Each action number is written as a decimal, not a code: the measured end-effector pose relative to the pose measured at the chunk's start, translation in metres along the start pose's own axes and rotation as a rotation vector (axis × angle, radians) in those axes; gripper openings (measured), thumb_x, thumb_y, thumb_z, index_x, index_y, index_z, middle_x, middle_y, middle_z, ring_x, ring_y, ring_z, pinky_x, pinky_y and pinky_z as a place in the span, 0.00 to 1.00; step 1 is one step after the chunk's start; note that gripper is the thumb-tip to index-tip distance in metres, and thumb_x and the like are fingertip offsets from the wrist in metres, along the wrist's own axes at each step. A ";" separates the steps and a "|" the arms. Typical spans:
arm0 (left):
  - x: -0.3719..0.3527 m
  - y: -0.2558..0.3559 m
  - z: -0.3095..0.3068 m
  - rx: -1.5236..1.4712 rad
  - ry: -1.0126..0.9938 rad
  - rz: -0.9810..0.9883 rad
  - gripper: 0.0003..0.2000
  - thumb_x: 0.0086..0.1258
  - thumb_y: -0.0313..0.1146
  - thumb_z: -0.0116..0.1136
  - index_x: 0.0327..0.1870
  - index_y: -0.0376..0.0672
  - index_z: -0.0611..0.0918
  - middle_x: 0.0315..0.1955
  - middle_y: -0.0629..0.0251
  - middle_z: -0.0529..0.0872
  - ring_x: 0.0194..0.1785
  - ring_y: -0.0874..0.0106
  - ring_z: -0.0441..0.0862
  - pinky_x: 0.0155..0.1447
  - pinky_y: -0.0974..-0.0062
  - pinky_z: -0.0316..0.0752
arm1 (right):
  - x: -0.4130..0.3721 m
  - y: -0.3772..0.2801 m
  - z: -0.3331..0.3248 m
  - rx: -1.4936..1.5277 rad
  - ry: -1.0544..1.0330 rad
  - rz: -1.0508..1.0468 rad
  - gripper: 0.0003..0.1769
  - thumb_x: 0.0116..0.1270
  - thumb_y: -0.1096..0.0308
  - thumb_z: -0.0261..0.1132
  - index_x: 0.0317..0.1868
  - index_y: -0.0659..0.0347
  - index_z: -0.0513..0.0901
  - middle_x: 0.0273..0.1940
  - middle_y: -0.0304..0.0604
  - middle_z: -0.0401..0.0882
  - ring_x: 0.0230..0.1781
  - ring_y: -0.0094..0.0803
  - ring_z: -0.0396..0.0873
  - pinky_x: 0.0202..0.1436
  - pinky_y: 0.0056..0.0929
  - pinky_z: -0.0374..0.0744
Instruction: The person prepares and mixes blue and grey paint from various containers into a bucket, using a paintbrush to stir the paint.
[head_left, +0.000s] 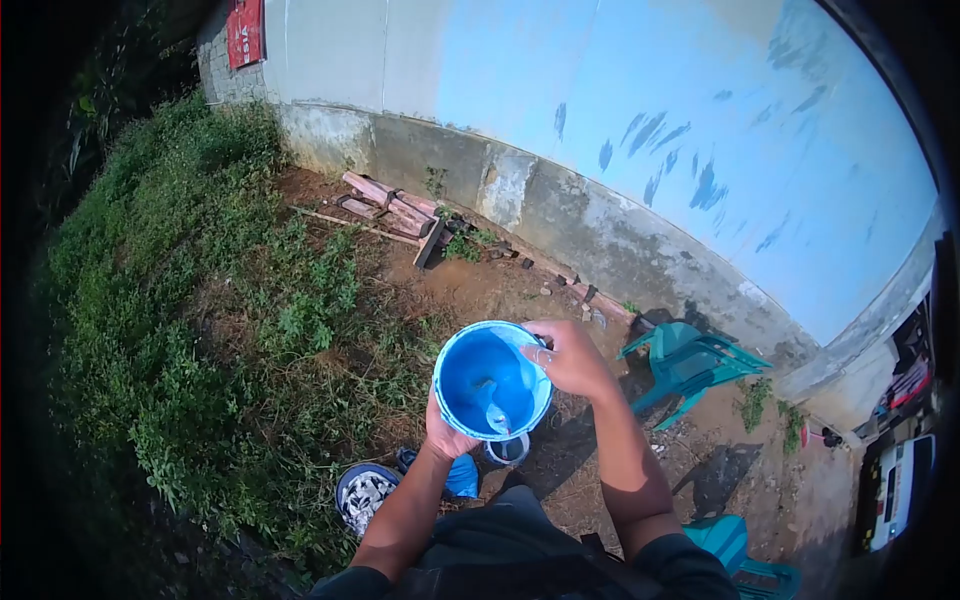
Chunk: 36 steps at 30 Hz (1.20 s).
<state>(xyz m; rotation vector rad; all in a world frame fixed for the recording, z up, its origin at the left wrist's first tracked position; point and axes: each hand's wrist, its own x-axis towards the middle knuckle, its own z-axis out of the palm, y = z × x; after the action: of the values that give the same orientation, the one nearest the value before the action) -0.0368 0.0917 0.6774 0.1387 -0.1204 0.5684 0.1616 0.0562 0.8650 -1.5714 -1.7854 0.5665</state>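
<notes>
Both hands hold a paint bucket (470,352) in front of my body, its mouth facing up toward me. Blue paint coats the inner wall, and a pale, wet-looking patch shows near the bottom; I cannot make out what it is. My left hand (446,432) is wrapped round the bucket's lower left side, most of its fingers hidden behind it. On the upper right rim, my right hand (570,358) grips with the thumb over the edge. Below the bucket, on the ground, stands a smaller pail (510,452), partly covered from view.
A blue bag (462,478) and a round black-and-white patterned item (366,497) lie near my feet. Green plastic chairs (690,362) stand at right. A blue-painted wall (660,110) with darker strokes rises ahead. Timber pieces (395,208) lie along its base; weeds (200,300) cover the left.
</notes>
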 end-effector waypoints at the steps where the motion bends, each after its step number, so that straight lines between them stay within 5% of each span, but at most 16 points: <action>1: 0.000 -0.001 0.014 -0.002 0.078 0.089 0.39 0.77 0.68 0.40 0.77 0.45 0.68 0.74 0.52 0.70 0.73 0.50 0.71 0.75 0.44 0.68 | -0.001 -0.005 -0.001 -0.046 0.025 -0.031 0.19 0.67 0.65 0.70 0.54 0.68 0.85 0.46 0.57 0.86 0.46 0.51 0.85 0.52 0.43 0.80; 4: -0.012 0.013 0.031 0.003 0.168 0.192 0.39 0.76 0.68 0.42 0.77 0.47 0.68 0.74 0.54 0.70 0.74 0.50 0.69 0.75 0.42 0.66 | -0.012 -0.032 0.001 0.029 0.106 0.005 0.20 0.67 0.66 0.70 0.57 0.66 0.84 0.48 0.56 0.84 0.45 0.52 0.85 0.52 0.42 0.80; 6: -0.020 0.020 0.046 0.051 0.208 0.247 0.37 0.77 0.64 0.43 0.75 0.43 0.70 0.71 0.53 0.74 0.71 0.50 0.74 0.72 0.43 0.72 | -0.021 -0.058 0.002 0.059 0.159 -0.039 0.24 0.63 0.72 0.72 0.61 0.64 0.83 0.48 0.49 0.81 0.42 0.44 0.82 0.47 0.37 0.81; 8: -0.024 0.028 0.044 0.067 0.151 0.243 0.37 0.77 0.65 0.43 0.75 0.43 0.70 0.70 0.53 0.75 0.70 0.51 0.75 0.72 0.43 0.72 | -0.025 -0.073 0.005 -0.281 0.255 -0.288 0.24 0.61 0.75 0.73 0.60 0.62 0.84 0.46 0.47 0.79 0.46 0.45 0.81 0.50 0.37 0.81; 10: -0.023 0.031 0.047 0.167 0.216 0.347 0.38 0.76 0.65 0.43 0.75 0.43 0.70 0.70 0.52 0.75 0.70 0.52 0.75 0.71 0.43 0.73 | -0.021 -0.075 0.006 -0.202 0.036 -0.307 0.25 0.59 0.80 0.69 0.60 0.60 0.84 0.46 0.46 0.79 0.51 0.47 0.79 0.54 0.40 0.79; 12: -0.023 0.032 0.037 0.088 0.235 0.368 0.37 0.77 0.65 0.43 0.75 0.43 0.70 0.71 0.53 0.74 0.70 0.52 0.75 0.72 0.44 0.72 | -0.012 -0.073 0.013 -0.438 -0.370 -0.394 0.27 0.58 0.84 0.66 0.60 0.59 0.84 0.46 0.47 0.80 0.52 0.47 0.80 0.54 0.43 0.79; 19: -0.015 0.030 0.046 0.174 0.253 0.388 0.38 0.76 0.68 0.39 0.74 0.46 0.72 0.70 0.55 0.76 0.70 0.52 0.74 0.74 0.45 0.68 | 0.024 -0.083 0.002 -0.409 -0.770 -0.307 0.24 0.61 0.79 0.66 0.59 0.54 0.84 0.45 0.51 0.82 0.51 0.51 0.82 0.52 0.48 0.79; 21: -0.018 0.031 0.041 0.136 0.063 0.253 0.38 0.76 0.68 0.39 0.75 0.47 0.71 0.70 0.55 0.76 0.70 0.53 0.74 0.75 0.46 0.68 | 0.025 -0.088 0.009 -0.401 -0.677 -0.305 0.22 0.63 0.76 0.67 0.59 0.53 0.84 0.45 0.51 0.83 0.52 0.51 0.82 0.51 0.48 0.79; 23: -0.013 0.027 0.039 0.166 0.142 0.317 0.38 0.76 0.68 0.39 0.75 0.48 0.71 0.71 0.55 0.75 0.71 0.53 0.74 0.75 0.46 0.68 | 0.025 -0.091 0.008 -0.385 -0.526 -0.289 0.16 0.69 0.67 0.69 0.56 0.56 0.85 0.42 0.53 0.85 0.49 0.53 0.84 0.49 0.47 0.80; 27: -0.003 0.028 0.042 0.138 0.215 0.368 0.38 0.77 0.67 0.38 0.75 0.48 0.71 0.72 0.55 0.74 0.73 0.53 0.73 0.76 0.45 0.67 | 0.024 -0.069 0.005 -0.256 -0.185 -0.292 0.13 0.68 0.66 0.70 0.47 0.66 0.87 0.39 0.61 0.86 0.39 0.58 0.85 0.46 0.50 0.81; 31: 0.005 0.029 0.049 0.145 0.229 0.381 0.37 0.78 0.66 0.36 0.76 0.47 0.71 0.73 0.55 0.73 0.73 0.53 0.72 0.77 0.46 0.66 | 0.025 -0.059 -0.002 -0.315 0.009 -0.308 0.12 0.69 0.64 0.69 0.44 0.65 0.86 0.32 0.60 0.85 0.35 0.58 0.85 0.39 0.51 0.81; 36: 0.024 0.035 0.040 0.157 0.214 0.348 0.38 0.77 0.67 0.35 0.76 0.47 0.71 0.73 0.54 0.73 0.74 0.52 0.71 0.76 0.44 0.66 | 0.040 -0.040 0.009 -0.387 -0.030 -0.225 0.11 0.65 0.68 0.71 0.40 0.69 0.86 0.32 0.63 0.84 0.35 0.59 0.85 0.40 0.50 0.82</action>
<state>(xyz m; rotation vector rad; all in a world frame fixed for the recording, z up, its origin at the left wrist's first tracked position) -0.0385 0.1276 0.7235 0.2109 0.1112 0.9367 0.1260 0.0896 0.8957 -1.5795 -2.1542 0.1415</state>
